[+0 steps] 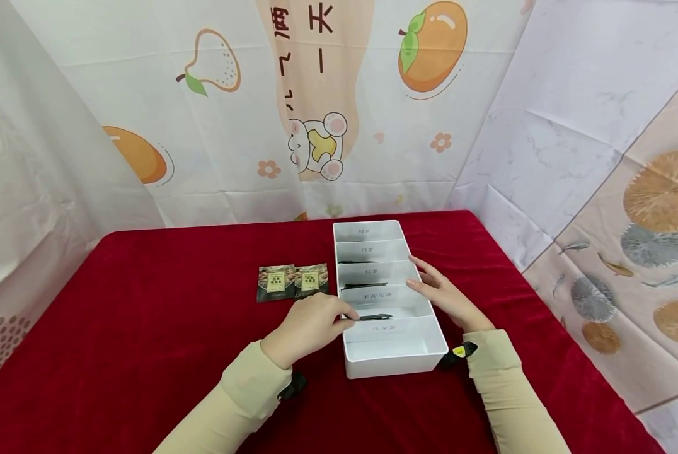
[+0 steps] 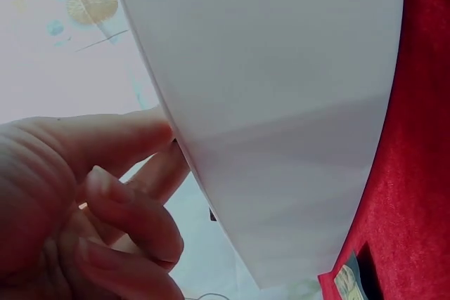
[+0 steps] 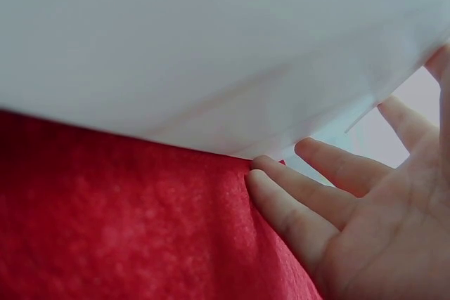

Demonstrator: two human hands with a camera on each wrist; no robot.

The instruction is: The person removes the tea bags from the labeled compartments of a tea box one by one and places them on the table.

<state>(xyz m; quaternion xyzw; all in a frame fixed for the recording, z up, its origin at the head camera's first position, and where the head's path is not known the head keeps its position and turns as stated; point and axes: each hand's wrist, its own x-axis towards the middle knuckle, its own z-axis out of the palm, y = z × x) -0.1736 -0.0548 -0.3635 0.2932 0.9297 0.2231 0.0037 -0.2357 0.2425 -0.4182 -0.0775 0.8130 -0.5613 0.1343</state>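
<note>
Left hand (image 1: 313,323): fingers pinch packet (image 1: 375,316) in second-nearest compartment of tray (image 1: 397,366). Right hand (image 1: 447,299): fingers spread, tray's right side. Packet likely light, flexible, slick; top edge best hold.

The box (image 1: 409,305) is white, long and open-topped, split into 5 compartments, with small dark print (image 1: 383,328) on their walls. It stands upright on the red worktop (image 1: 163,328), long sides running away from the person, the right hand (image 1: 449,299) at its right rim. The packet (image 1: 377,317), dark, thin and seen nearly edge-on, is pinched by the left hand (image 1: 310,323) at the 2nd-nearest compartment.
</note>
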